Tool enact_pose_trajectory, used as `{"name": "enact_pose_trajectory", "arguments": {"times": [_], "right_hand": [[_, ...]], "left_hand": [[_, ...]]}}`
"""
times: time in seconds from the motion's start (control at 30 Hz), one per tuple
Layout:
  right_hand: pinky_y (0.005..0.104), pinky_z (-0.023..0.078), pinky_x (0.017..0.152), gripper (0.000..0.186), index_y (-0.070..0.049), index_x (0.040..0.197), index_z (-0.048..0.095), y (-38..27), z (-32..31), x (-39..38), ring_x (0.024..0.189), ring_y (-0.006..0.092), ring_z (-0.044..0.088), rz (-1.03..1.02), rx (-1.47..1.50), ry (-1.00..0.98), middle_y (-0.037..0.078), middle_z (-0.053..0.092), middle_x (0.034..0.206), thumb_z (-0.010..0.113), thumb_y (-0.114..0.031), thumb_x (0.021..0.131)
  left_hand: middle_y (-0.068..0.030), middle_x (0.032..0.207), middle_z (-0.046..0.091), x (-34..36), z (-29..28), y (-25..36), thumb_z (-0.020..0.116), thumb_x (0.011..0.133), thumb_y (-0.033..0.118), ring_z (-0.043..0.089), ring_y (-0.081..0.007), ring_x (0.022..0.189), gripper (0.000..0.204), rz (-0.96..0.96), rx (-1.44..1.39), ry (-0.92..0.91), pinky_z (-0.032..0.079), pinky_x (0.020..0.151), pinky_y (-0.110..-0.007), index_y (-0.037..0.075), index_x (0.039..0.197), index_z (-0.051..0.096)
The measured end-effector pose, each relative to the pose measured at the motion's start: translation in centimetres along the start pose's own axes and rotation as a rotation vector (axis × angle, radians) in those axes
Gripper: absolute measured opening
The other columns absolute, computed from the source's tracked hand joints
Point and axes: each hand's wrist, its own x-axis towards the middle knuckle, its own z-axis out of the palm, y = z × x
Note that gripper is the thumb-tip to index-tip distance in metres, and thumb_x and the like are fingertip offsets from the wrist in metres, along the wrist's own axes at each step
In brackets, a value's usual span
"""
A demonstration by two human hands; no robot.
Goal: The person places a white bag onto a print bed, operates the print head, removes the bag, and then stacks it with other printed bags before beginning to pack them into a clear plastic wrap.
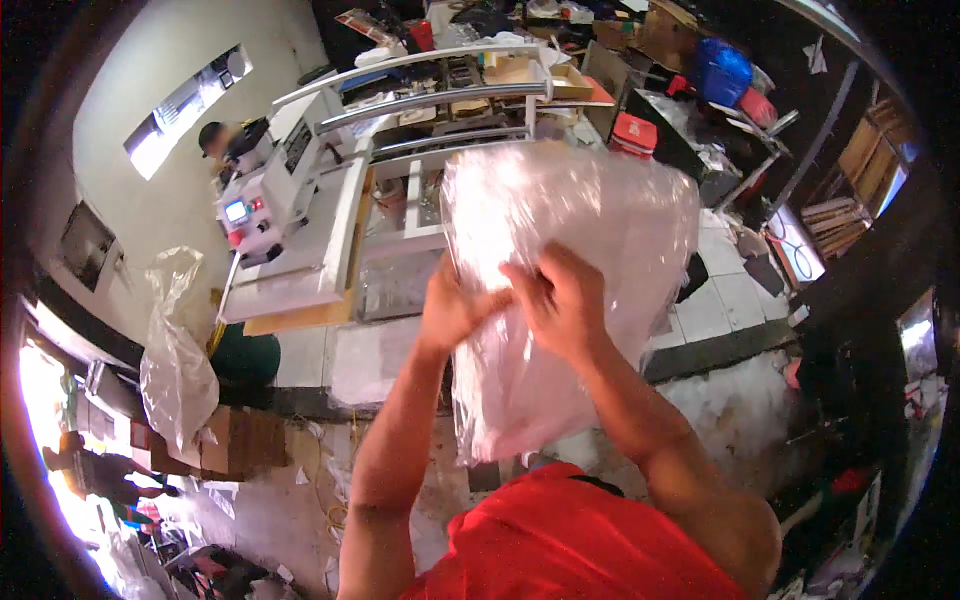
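Plastic bundle (625, 230) looks slick, so imo it could slide loose if the left hand (450, 305), clamped on its left edge, slackens; can't tell whether the right hand's (568, 305) grip is closed. It's midair before the shirt (560, 540), long axis running outward, far end leaning slightly right.

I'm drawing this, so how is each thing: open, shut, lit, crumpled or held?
Clear plastic: held up, wrinkled
Left hand: gripping the plastic's edge
Right hand: curled, grip unclear
Machine screen: lit
Loose plastic sheet: crumpled
Cardboard box: can't tell if open
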Motion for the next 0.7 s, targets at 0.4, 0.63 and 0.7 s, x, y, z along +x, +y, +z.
{"name": "enact_pose_trajectory", "arguments": {"times": [0.4, 0.63, 0.7], "right_hand": [[0.0402, 0.051, 0.065, 0.037, 0.0, 0.083, 0.064, 35.4, 18.8, 2.9, 0.065, 0.0292, 0.064, 0.752, 0.159, -0.592, 0.016, 0.069, 0.08, 0.065, -0.037, 0.086], [0.0321, 0.051, 0.066, 0.019, -0.005, 0.086, 0.06, 44.0, 12.7, 18.9, 0.073, 0.0202, 0.064, 0.541, 0.321, -0.578, 0.007, 0.065, 0.086, 0.063, -0.024, 0.09], [0.0327, 0.052, 0.073, 0.025, -0.004, 0.1, 0.061, 44.1, 12.2, 20.9, 0.083, 0.0215, 0.065, 0.924, 1.049, -0.127, 0.009, 0.066, 0.098, 0.065, -0.027, 0.09]], "left_hand": [[-0.0185, 0.149, 0.037, 6.5, 7.7, -20.0, 0.066, 0.086, 0.041, 0.028, -0.0433, 0.14, 0.064, 0.017, 0.99, -0.26, 0.026, 0.113, -0.058, 0.011, 0.139, 0.047], [-0.0172, 0.152, 0.035, 7.9, 8.6, -19.2, 0.065, 0.087, 0.037, 0.026, -0.0411, 0.142, 0.06, -0.059, 1.006, -0.293, 0.025, 0.114, -0.054, 0.013, 0.14, 0.047], [-0.0171, 0.152, 0.035, 8.8, 9.4, -19.3, 0.065, 0.087, 0.036, 0.026, -0.0414, 0.142, 0.06, -0.045, 0.996, -0.325, 0.026, 0.114, -0.055, 0.013, 0.139, 0.048]]}}
